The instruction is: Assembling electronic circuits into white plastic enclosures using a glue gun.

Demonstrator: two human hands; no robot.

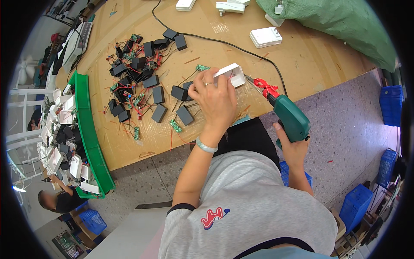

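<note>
Your right hand (292,144), at 4 o'clock from frame centre, has its fingers wrapped around the grip of one green power screwdriver (290,116); its red-collared tip points toward 10 o'clock.

Your left hand (214,98), near centre, wears a ring and a pale bangle. Its fingers pinch one small white plastic housing (231,74), open-topped, tilted, with red wiring showing inside. The screwdriver tip sits just beside the housing's right end; contact cannot be told.

On the table (297,60), at 9 to 11 o'clock from the left hand: a loose scatter of black rectangular modules (159,113), roughly twenty, exact count not possible, tangled with red wires and small green circuit boards (175,126).

At 12 to 1 o'clock, far edge: four white plug-type housings (266,37). One black cable (224,43) crosses the table.

At 9 o'clock: one long green tray (91,134) holding white housings and black modules, uncounted.

Far right, on the floor: blue crates (391,105), four visible.
</note>
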